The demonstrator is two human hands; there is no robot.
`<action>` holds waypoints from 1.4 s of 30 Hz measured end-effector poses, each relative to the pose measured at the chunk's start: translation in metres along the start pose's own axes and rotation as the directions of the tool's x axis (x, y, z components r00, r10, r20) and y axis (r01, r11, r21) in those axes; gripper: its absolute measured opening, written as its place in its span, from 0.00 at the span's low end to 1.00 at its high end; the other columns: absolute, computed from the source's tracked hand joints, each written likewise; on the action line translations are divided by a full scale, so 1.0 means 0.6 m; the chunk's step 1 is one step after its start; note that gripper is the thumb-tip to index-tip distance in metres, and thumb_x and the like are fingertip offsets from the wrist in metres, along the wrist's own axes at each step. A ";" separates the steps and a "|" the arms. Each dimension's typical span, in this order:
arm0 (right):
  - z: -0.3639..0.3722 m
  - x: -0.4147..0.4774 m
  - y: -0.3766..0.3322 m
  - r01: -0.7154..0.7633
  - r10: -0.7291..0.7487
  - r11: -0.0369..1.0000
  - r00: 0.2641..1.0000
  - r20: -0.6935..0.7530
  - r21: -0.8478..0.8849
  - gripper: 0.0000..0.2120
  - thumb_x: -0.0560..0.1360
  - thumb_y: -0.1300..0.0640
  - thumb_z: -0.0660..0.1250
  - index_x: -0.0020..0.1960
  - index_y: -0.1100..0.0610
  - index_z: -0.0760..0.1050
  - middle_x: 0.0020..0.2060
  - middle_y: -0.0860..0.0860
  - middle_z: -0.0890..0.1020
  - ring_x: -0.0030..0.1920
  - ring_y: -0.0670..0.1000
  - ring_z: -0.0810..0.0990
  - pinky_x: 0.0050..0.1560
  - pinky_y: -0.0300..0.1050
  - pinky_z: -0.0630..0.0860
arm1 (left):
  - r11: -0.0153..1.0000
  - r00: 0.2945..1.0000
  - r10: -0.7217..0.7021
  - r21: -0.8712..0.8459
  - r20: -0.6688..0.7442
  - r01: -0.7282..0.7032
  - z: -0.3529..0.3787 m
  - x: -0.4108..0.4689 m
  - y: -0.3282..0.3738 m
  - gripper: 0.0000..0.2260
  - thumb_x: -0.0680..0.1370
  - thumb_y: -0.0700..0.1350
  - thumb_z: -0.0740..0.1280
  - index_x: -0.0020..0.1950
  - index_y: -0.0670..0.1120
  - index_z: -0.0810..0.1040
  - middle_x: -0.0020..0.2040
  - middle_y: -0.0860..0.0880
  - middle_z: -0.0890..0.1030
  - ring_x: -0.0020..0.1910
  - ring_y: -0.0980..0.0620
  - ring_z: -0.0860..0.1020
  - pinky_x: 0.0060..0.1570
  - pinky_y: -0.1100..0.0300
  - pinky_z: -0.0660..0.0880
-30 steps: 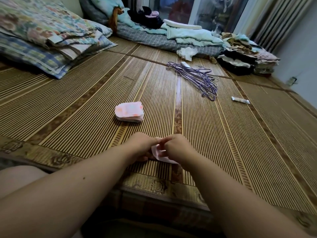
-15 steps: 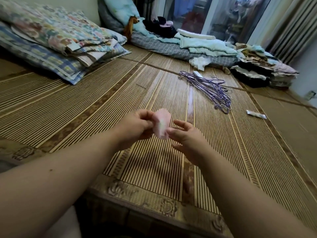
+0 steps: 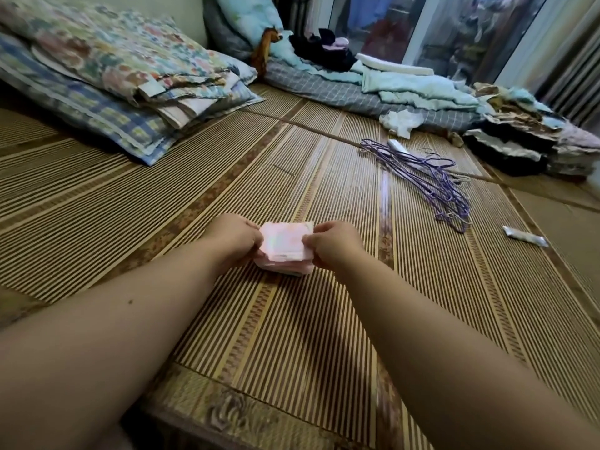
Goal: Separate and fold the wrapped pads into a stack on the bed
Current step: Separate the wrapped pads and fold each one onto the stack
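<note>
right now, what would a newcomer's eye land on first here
Dead centre, the left hand and right hand pinch a pink wrapped pad over the pad stack on the striped bed mat. Right of them lies a tangle of purple hangers; folded quilts pile up far left.

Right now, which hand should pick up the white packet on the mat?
The right hand, probably: the white packet lies on its side of the pad stack; the left hand would cross over.
</note>
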State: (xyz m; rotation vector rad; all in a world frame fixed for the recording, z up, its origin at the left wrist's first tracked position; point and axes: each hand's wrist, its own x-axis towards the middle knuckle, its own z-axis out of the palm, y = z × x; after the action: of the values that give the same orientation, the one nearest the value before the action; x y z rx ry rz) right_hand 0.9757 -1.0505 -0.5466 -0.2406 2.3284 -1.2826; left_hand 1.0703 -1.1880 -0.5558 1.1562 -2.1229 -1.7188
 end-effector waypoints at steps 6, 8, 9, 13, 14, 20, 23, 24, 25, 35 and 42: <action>0.012 0.018 0.011 0.061 -0.075 0.985 0.994 -0.079 -0.162 0.15 0.71 0.56 0.73 0.56 0.57 0.78 0.51 0.53 0.81 0.48 0.53 0.80 0.49 0.53 0.81 | 0.981 0.998 0.059 0.187 -0.033 -0.052 0.003 0.018 -0.027 0.06 0.72 0.37 0.68 0.47 0.46 0.80 0.41 0.46 0.82 0.38 0.50 0.81 0.37 0.55 0.80; 0.009 0.019 0.014 0.083 -0.099 0.984 0.990 -0.100 -0.157 0.18 0.70 0.55 0.73 0.58 0.56 0.77 0.54 0.52 0.80 0.49 0.50 0.78 0.48 0.50 0.79 | 0.972 0.994 0.092 0.222 -0.057 -0.077 0.004 0.022 -0.028 0.05 0.73 0.42 0.69 0.47 0.48 0.80 0.43 0.48 0.81 0.41 0.50 0.80 0.42 0.53 0.79; 0.006 0.019 0.014 0.100 -0.116 0.987 0.985 -0.127 -0.127 0.20 0.70 0.54 0.73 0.61 0.55 0.76 0.57 0.52 0.79 0.50 0.50 0.77 0.48 0.48 0.77 | 0.971 0.992 0.105 0.223 -0.071 -0.087 0.004 0.023 -0.027 0.04 0.74 0.45 0.69 0.48 0.48 0.79 0.44 0.49 0.80 0.42 0.50 0.78 0.43 0.52 0.78; -0.013 0.023 0.015 0.092 -0.093 0.996 0.981 -0.169 -0.015 0.28 0.70 0.50 0.74 0.66 0.56 0.71 0.62 0.54 0.76 0.58 0.54 0.75 0.53 0.49 0.74 | 0.976 0.996 0.065 0.210 -0.055 -0.052 0.006 0.030 -0.021 0.17 0.73 0.57 0.68 0.54 0.46 0.78 0.49 0.48 0.79 0.47 0.47 0.77 0.48 0.52 0.76; -0.018 0.025 0.013 0.038 -0.039 0.999 0.993 -0.114 -0.011 0.29 0.69 0.49 0.74 0.66 0.57 0.71 0.62 0.55 0.76 0.58 0.56 0.76 0.55 0.52 0.75 | 0.972 0.999 0.037 0.232 -0.015 -0.032 0.007 0.031 -0.018 0.19 0.73 0.57 0.68 0.56 0.45 0.78 0.50 0.47 0.79 0.48 0.46 0.77 0.49 0.51 0.75; -0.009 0.039 0.005 -0.234 0.240 0.971 0.929 0.283 -0.056 0.31 0.65 0.52 0.77 0.62 0.65 0.71 0.53 0.59 0.81 0.50 0.57 0.81 0.53 0.52 0.78 | 0.912 0.978 -0.052 0.408 0.204 -0.036 0.014 0.046 -0.004 0.20 0.70 0.54 0.72 0.55 0.42 0.80 0.48 0.45 0.81 0.46 0.47 0.78 0.38 0.57 0.72; 0.005 0.054 -0.001 -0.317 0.306 0.948 0.882 0.359 -0.028 0.31 0.65 0.58 0.78 0.64 0.65 0.70 0.52 0.59 0.83 0.51 0.58 0.83 0.57 0.54 0.78 | 0.898 0.969 -0.057 0.437 0.241 -0.056 0.015 0.058 -0.001 0.19 0.71 0.52 0.72 0.55 0.41 0.79 0.48 0.44 0.81 0.47 0.47 0.79 0.43 0.55 0.75; 0.008 0.058 -0.004 -0.336 0.324 0.941 0.866 0.381 -0.036 0.32 0.65 0.58 0.77 0.64 0.64 0.70 0.52 0.59 0.83 0.52 0.58 0.83 0.58 0.54 0.78 | 0.897 0.965 -0.059 0.438 0.256 -0.061 0.014 0.062 -0.001 0.18 0.72 0.51 0.72 0.56 0.41 0.79 0.49 0.44 0.81 0.48 0.46 0.79 0.48 0.53 0.76; 0.010 0.062 -0.006 -0.344 0.340 0.937 0.853 0.396 -0.064 0.32 0.65 0.57 0.77 0.65 0.64 0.69 0.53 0.59 0.83 0.52 0.58 0.82 0.59 0.53 0.77 | 0.897 0.959 -0.064 0.437 0.276 -0.066 0.012 0.065 -0.001 0.17 0.72 0.49 0.72 0.56 0.40 0.80 0.49 0.43 0.82 0.48 0.46 0.79 0.52 0.51 0.76; 0.018 0.033 0.006 0.047 0.009 0.985 0.946 0.325 -0.165 0.28 0.64 0.57 0.77 0.61 0.59 0.72 0.53 0.58 0.80 0.51 0.56 0.81 0.53 0.55 0.81 | 0.923 0.895 -0.037 0.359 0.444 -0.139 -0.001 0.060 0.000 0.33 0.68 0.41 0.76 0.70 0.45 0.67 0.60 0.46 0.77 0.56 0.48 0.76 0.54 0.56 0.74; -0.071 -0.090 0.086 0.374 -0.390 0.920 0.899 0.197 0.115 0.28 0.61 0.55 0.80 0.55 0.41 0.71 0.51 0.47 0.81 0.49 0.44 0.83 0.42 0.42 0.82 | 0.870 0.734 0.401 0.022 0.548 -0.492 0.029 -0.046 -0.006 0.37 0.63 0.43 0.77 0.67 0.58 0.63 0.56 0.52 0.75 0.50 0.54 0.80 0.41 0.63 0.79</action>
State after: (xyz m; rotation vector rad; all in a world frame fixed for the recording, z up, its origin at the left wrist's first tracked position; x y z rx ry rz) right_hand 1.0061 -0.9703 -0.5531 -0.8080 2.1050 -1.4373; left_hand 1.0809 -1.1568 -0.5558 0.1181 -2.6093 -1.7718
